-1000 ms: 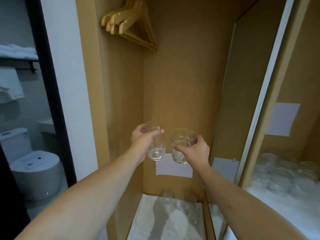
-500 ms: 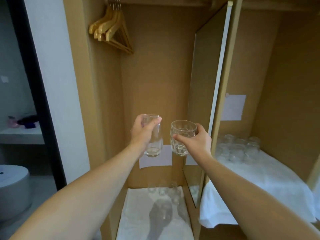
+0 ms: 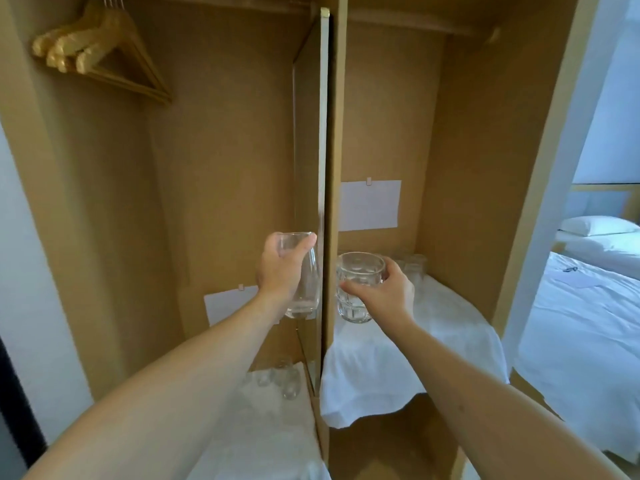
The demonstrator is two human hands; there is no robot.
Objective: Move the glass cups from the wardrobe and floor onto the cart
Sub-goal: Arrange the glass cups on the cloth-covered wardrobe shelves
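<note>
My left hand (image 3: 281,271) grips a tall smooth glass cup (image 3: 304,289) near its rim, held up in front of the wardrobe's middle divider (image 3: 325,150). My right hand (image 3: 388,292) holds a shorter dimpled glass cup (image 3: 356,289) by its rim, just right of the divider. Several more glass cups (image 3: 410,266) stand at the back of the right compartment's shelf, which is draped in a white cloth (image 3: 415,348). Other glass cups (image 3: 280,379) lie low in the left compartment on another white cloth (image 3: 263,427). No cart is in view.
Wooden hangers (image 3: 93,60) hang at the top left of the wardrobe. White paper sheets (image 3: 370,205) are pinned to the back panels. A bed (image 3: 588,313) with white sheets and a pillow lies to the right beyond the wardrobe's side panel.
The view has swung right: the bathroom has left the frame, the right compartment and the bed have come in. Both hands still hold their cups, now level with the divider.
</note>
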